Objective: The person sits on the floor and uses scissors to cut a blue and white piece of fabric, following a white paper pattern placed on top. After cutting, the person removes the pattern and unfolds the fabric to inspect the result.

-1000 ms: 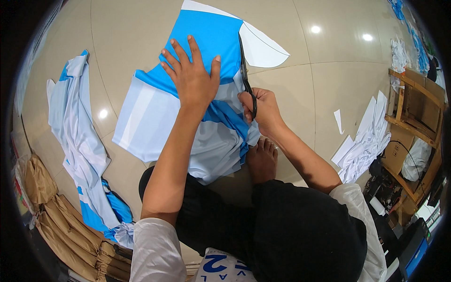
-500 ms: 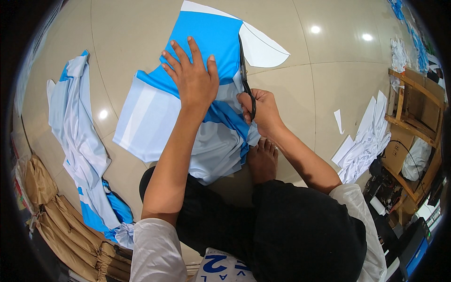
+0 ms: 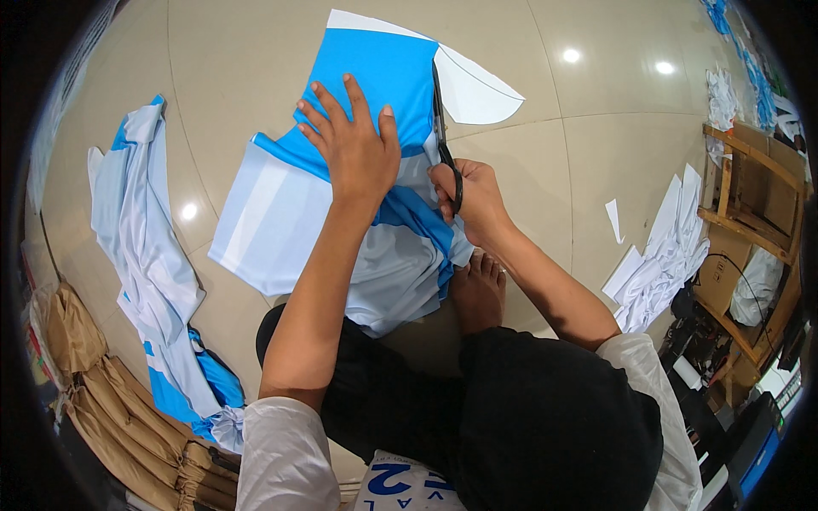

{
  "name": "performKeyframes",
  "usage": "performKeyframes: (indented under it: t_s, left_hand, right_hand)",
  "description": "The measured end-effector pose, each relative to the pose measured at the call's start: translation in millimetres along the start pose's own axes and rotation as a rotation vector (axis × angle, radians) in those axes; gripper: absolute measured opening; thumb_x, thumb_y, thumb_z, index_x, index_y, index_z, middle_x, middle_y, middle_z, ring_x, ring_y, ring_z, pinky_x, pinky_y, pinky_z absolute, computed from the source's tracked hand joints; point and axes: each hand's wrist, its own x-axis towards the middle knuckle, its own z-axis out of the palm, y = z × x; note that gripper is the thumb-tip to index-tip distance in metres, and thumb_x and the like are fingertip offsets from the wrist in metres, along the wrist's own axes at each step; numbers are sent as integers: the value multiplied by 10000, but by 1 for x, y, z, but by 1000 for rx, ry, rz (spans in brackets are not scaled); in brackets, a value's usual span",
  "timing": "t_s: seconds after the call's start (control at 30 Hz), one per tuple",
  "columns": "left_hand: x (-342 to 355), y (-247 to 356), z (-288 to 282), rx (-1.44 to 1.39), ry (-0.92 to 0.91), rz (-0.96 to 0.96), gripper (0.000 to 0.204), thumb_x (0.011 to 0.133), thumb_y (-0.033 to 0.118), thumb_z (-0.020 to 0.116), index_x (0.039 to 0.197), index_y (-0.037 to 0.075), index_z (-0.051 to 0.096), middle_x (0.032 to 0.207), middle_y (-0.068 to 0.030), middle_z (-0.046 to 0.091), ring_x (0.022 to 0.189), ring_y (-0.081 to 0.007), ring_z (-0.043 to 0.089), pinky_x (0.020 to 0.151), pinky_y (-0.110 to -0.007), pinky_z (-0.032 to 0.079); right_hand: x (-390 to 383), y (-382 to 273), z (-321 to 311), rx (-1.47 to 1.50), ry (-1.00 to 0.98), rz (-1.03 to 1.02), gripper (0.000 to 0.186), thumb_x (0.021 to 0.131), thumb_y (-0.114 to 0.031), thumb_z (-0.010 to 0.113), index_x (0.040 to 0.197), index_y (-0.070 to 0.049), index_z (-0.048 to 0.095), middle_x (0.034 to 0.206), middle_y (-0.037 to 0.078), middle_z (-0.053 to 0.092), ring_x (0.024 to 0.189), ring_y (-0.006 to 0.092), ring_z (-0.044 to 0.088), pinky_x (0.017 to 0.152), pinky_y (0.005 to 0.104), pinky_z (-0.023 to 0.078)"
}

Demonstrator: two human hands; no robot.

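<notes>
A: You sit on a floor point(image 3: 596, 170) of pale glossy tiles, and the ceiling lamps make bright spots on it. The work lies in front of your knees, near the middle of the floor that we see.

B: What do my hands hold?

A: Your left hand point(image 3: 354, 149) lies flat with spread fingers on the blue and white fabric point(image 3: 281, 213); it presses the cloth down and its grip closes on nothing. Your right hand point(image 3: 473, 200) has its grip closed around the handles of the black scissors point(image 3: 443, 140). The blades point away from you, along the right edge of the bright blue part.

B: And how far is the cutting?

A: I judge that it is partly done. The blades stand about in the middle of that right edge. Beyond them, toward the far end, a white curved piece point(image 3: 477, 85) still lies just beside the blue part, so this stretch seems not yet cut. If the near stretch is cut through, I cannot tell, because your right hand and the folds cover it.

B: What else is around me?

A: At the left edge of the floor lies a long heap of the same blue and white cloth point(image 3: 145, 255), and near the lower left corner a stack of brown paper packets point(image 3: 111, 400). At the right side there are white scraps point(image 3: 665, 255) and a wooden rack point(image 3: 750, 196). Your bare foot point(image 3: 477, 289) touches the near end of the fabric.
</notes>
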Motion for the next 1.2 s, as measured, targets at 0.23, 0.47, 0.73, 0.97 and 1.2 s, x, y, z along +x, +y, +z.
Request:
performKeyframes:
  t_s: [0.23,0.47,0.73,0.97,1.2]
  left_hand:
    - [0,-1,1,1,9,1,714,1112,409,493,1661,-19,334,1662,-475,178,1511,-743,110,1183,-830,114]
    - [-1,4,-4,-10,-16,-16,728,1100,389,513,1662,-31,319,1671,-474,147,1512,-741,106,1187,-826,118]
    - [-1,5,-5,-44,-16,-32,734,1098,407,512,1659,-29,326,1666,-482,140,1501,-753,110,1173,-840,126]
    - [-2,5,-6,-34,-39,-49,736,1103,428,497,1660,-24,330,1669,-479,133,1502,-754,97,1172,-842,115]
    - [-2,9,-9,-57,-65,-71,732,1103,422,494,1656,-32,334,1673,-481,117,1507,-756,68,1169,-847,107]
  right_hand:
    - [0,2,2,12,-1,-7,278,877,-161,748,688,-58,572,585,24,543,447,118,503,409,278,384]
    - [1,5,6,38,9,-4,292,883,-164,754,686,-69,561,581,21,544,442,113,497,409,272,372]
    - [2,10,9,32,-4,-19,244,920,-163,733,753,-42,603,622,19,559,457,106,500,422,268,382]
    - [-1,10,15,43,-12,-10,229,948,-171,718,796,-23,633,658,19,577,474,101,508,435,262,398]
    - [-1,12,17,67,-19,-17,238,951,-190,732,798,-33,638,669,18,575,491,103,516,444,265,404]
